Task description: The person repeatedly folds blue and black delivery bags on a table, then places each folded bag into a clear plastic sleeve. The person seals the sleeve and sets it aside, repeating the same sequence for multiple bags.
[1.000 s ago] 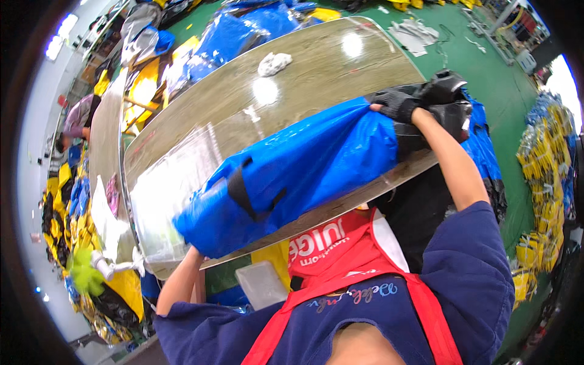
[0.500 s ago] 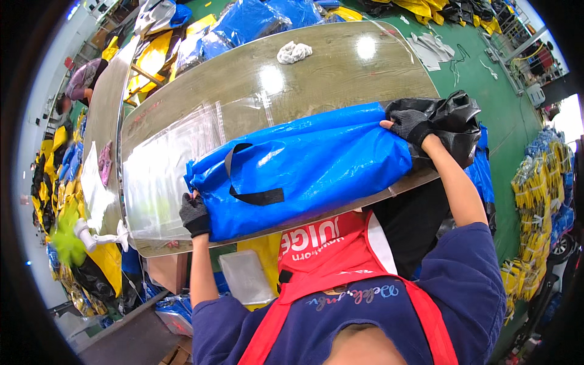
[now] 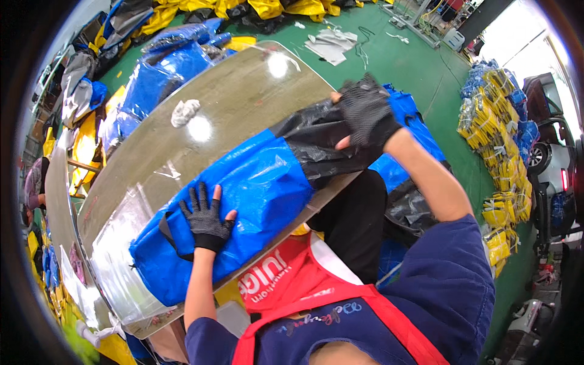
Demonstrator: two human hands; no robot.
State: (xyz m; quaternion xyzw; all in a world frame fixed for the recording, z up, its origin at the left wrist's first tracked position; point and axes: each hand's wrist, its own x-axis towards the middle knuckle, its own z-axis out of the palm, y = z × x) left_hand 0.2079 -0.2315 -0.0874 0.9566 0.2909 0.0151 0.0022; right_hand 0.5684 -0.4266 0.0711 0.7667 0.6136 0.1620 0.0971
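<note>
Blue woven package (image 3: 243, 207) with a black plastic end (image 3: 316, 143) lies along the counter's (image 3: 243, 103) near edge. Bundled yellow-and-blue packs (image 3: 496, 140) stacked on the green floor (image 3: 426, 73), far right. No signs or screens.

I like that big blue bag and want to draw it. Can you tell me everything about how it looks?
The blue bag looks like shiny, crinkly woven plastic. It lies flat and slanted along the near edge of the shiny metal table. One end is black, wrinkled plastic. A black strap shows near the other end. The left hand, in a black fingerless glove, presses flat on the blue part. The right hand, gloved too, grips the black end.
</note>
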